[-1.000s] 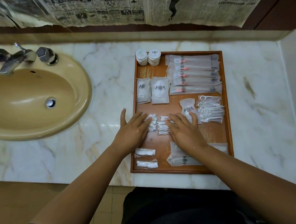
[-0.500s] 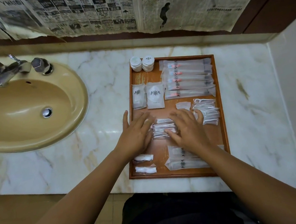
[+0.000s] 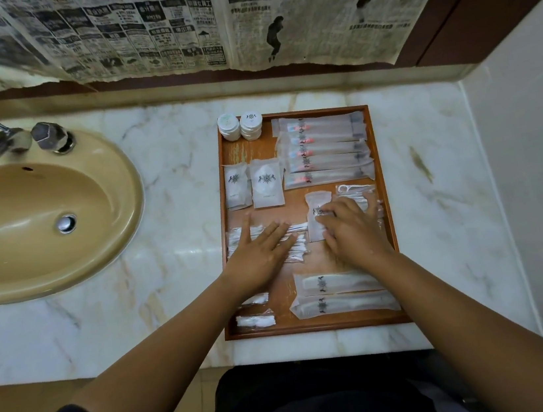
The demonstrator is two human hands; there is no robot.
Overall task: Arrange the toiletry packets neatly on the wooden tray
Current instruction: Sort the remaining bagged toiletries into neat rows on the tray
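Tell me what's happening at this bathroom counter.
A person is tidying a wooden tray of toiletries beside the sink. The left hand lies flat on the cotton swab packets at the tray's left. The right hand touches a small sachet next to the floss picks. Toothbrush packets and two round tubs sit lined up at the far end; comb packets lie at the near edge.

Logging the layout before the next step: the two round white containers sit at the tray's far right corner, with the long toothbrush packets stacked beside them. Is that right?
Not quite. The head view shows the two round white containers at the far left corner of the wooden tray, not the far right. The long toothbrush packets are indeed stacked beside them.
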